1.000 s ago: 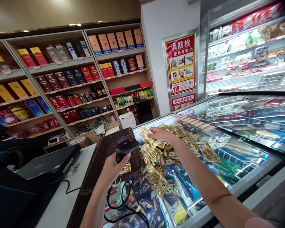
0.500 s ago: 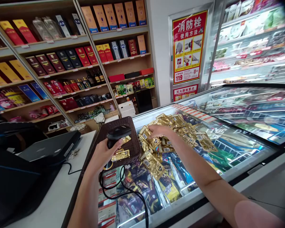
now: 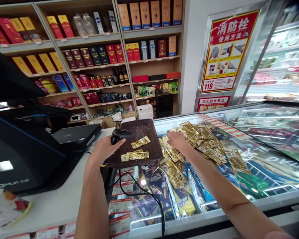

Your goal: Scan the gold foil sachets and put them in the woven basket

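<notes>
A black handheld barcode scanner [image 3: 120, 134] is gripped in my left hand [image 3: 106, 151], its head over the left part of a dark brown woven basket [image 3: 154, 149]. Several gold foil packets [image 3: 135, 155] lie inside the basket. Just right of it, more of the same packets form a loose pile [image 3: 210, 146] on the glass freezer top. My right hand [image 3: 177, 139] reaches into the left part of that pile, with its fingers curled closed on a gold foil packet; the fingertips are partly hidden.
The scanner's black cable [image 3: 149, 192] loops over the freezer glass [image 3: 151, 212]. On the left counter [image 3: 64, 202] stand a dark monitor-like machine [image 3: 22, 146] and a flat black device [image 3: 77, 134]. Shelves of boxed goods [image 3: 99, 54] line the back wall.
The view has swung left, so the scene sits farther right. The scanner has moved left relative to the basket, uncovering the packets. My right hand stays at the pile, its fingers more curled.
</notes>
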A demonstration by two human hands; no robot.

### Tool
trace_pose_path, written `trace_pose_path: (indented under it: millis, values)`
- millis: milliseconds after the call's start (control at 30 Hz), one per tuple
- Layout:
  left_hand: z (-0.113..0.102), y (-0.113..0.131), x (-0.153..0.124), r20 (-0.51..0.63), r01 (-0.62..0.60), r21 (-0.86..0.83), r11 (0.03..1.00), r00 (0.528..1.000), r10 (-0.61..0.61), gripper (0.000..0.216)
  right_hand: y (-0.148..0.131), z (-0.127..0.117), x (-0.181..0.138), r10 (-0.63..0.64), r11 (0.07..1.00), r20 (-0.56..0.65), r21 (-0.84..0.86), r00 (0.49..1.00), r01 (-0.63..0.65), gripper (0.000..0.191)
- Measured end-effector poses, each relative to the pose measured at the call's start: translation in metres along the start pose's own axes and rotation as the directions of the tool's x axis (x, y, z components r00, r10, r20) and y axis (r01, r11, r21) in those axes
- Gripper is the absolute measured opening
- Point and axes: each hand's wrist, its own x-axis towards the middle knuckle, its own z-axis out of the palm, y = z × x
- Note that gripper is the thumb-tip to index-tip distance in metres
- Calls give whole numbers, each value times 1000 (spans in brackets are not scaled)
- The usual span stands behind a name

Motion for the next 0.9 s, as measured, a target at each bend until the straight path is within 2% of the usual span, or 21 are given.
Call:
trace_pose_path:
  millis: [67, 133, 300, 400, 433, 500, 567, 600, 700, 800, 867, 900]
  values:
    - [-5, -3, -1, -34, 32, 17, 999, 999, -31, 54, -22, 0, 6, -49, 996, -49, -75, 998, 46, 26]
    - [-8, -4, -3, -85, 34, 8, 999, 996, -33, 52, -49, 3, 18, -165, 978, -51, -135, 985, 157, 26]
    - [-9, -7, -9, -133, -30, -96, 995, 991, 17, 52, -115, 21, 61, -445, 872, 115, -169, 888, 459, 37]
    - [-9, -9, -12, -142, -65, -131, 989, 989, 46, 53, -138, 32, 84, -537, 806, 205, -162, 818, 570, 58]
    - [-10, -9, -13, -151, -74, -133, 988, 987, 53, 52, -142, 36, 89, -572, 773, 235, -165, 786, 613, 66]
    - [-11, -8, -15, -163, -80, -127, 989, 985, 59, 52, -147, 43, 97, -658, 669, 306, -179, 688, 721, 81]
    - [-13, -7, -16, -170, -83, -123, 989, 984, 61, 52, -150, 49, 102, -723, 546, 369, -212, 584, 810, 88]
    - [-13, -7, -17, -169, -84, -123, 989, 984, 63, 52, -150, 51, 103, -739, 502, 382, -236, 555, 832, 88]
    - [-12, -6, -17, -168, -78, -117, 990, 984, 57, 54, -148, 50, 104, -759, 462, 341, -317, 554, 828, 75]
    - [-10, -4, -15, -168, -57, -104, 993, 985, 39, 55, -141, 33, 102, -776, 452, 288, -366, 561, 813, 50]
    - [-8, -2, -13, -167, -58, -107, 993, 985, 40, 54, -130, 17, 99, -770, 524, 197, -349, 607, 777, 28]
    - [-7, -1, -12, -167, -65, -111, 992, 985, 46, 54, -122, 9, 95, -748, 598, 111, -315, 654, 737, 20]
